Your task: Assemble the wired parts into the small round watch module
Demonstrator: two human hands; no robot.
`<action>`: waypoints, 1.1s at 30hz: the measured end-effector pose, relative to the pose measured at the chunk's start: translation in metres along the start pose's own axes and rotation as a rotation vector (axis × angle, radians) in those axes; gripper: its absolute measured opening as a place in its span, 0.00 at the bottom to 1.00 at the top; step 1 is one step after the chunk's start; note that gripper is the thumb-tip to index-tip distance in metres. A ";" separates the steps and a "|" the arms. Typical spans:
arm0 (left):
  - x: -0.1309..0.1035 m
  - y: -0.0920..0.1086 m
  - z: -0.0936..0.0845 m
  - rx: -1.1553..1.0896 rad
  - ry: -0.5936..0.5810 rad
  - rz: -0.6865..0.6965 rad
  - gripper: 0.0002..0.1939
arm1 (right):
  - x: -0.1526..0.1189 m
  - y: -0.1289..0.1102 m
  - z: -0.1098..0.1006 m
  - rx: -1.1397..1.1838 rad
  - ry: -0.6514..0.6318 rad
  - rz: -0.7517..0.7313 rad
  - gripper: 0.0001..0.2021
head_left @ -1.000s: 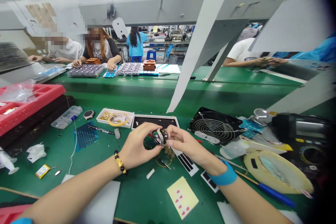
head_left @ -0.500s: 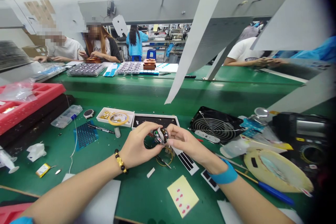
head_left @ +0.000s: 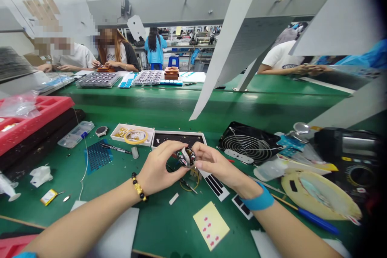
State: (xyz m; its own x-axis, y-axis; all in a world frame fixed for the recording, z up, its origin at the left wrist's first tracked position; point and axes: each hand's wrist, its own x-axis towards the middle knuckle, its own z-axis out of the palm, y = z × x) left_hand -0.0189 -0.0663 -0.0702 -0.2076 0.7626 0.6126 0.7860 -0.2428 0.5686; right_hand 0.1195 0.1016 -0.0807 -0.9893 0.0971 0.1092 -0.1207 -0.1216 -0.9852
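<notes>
Green flat workbench (head_left: 160, 225): open surface runs between the flat white sheet (head_left: 119, 231) and yellow pink-arrowed paper (head_left: 211, 225). Red moulded tray (head_left: 53, 109), left, bears a crumpled clear plastic bag (head_left: 21, 107). Shallow white-walled, black-floored box (head_left: 178, 138) contains pale specks. Beside it, a smaller white rectangular box (head_left: 115, 137) holds yellow parts. Left hand (head_left: 161, 166) curls around, and right hand (head_left: 211, 162) pinches, a dark round watch-like device (head_left: 185, 157) above the bench.

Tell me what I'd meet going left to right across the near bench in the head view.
Crumpled white scrap, clear compartment box, white box with yellow parts, left hand, round watch-like device, right hand, black fan with wire guard, black instrument with dial.
</notes>
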 end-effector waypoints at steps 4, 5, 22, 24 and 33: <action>-0.001 -0.001 0.000 0.032 0.012 0.042 0.24 | -0.001 0.002 -0.001 0.062 -0.031 0.013 0.18; -0.002 -0.001 0.000 0.041 0.016 0.061 0.24 | -0.002 0.002 -0.002 0.072 -0.038 0.020 0.18; -0.004 0.000 -0.001 0.102 0.037 0.090 0.23 | 0.001 -0.002 0.003 0.197 -0.048 0.034 0.18; -0.004 0.000 -0.001 0.110 0.037 0.082 0.22 | 0.001 -0.002 0.003 0.233 -0.052 0.049 0.19; -0.004 0.002 -0.002 0.127 0.063 0.031 0.22 | -0.001 0.000 0.002 0.311 -0.069 0.081 0.20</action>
State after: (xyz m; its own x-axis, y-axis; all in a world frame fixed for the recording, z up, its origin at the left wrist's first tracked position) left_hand -0.0176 -0.0711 -0.0699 -0.2152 0.7160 0.6641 0.8591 -0.1846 0.4774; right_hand 0.1198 0.0993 -0.0805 -0.9986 0.0089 0.0512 -0.0502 -0.4235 -0.9045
